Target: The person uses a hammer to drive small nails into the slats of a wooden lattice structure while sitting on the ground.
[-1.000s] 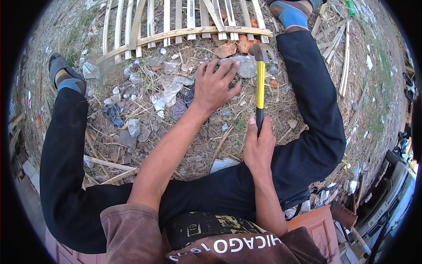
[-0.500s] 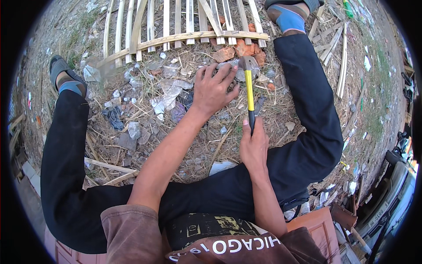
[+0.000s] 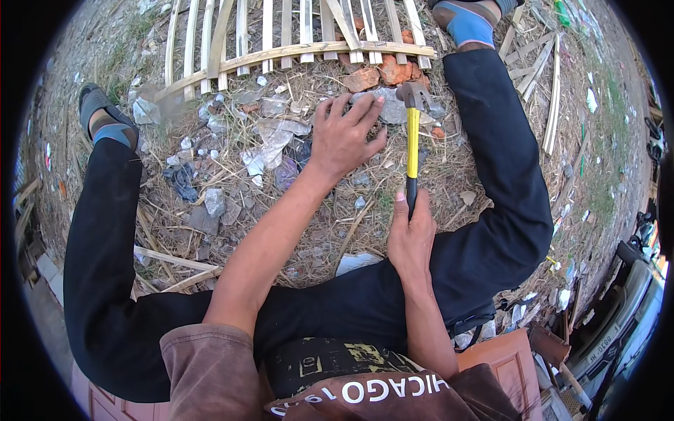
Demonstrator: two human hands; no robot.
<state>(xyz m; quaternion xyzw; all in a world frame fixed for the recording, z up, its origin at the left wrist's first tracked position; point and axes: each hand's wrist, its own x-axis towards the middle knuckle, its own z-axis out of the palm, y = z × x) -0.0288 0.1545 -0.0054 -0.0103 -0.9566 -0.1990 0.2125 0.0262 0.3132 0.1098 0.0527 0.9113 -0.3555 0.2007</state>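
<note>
Hammer held right of centre, handle wrapped firmly by right hand; head at grey stone's right side, contact unclear. Left hand loosely spread at stone's left; anything pinned underneath can't be told. Far slats already lined along crosspiece; fastening, remaining work can't be judged. Swing bounded by right leg, left fingers; more room given nearer, over littered ground.
</note>
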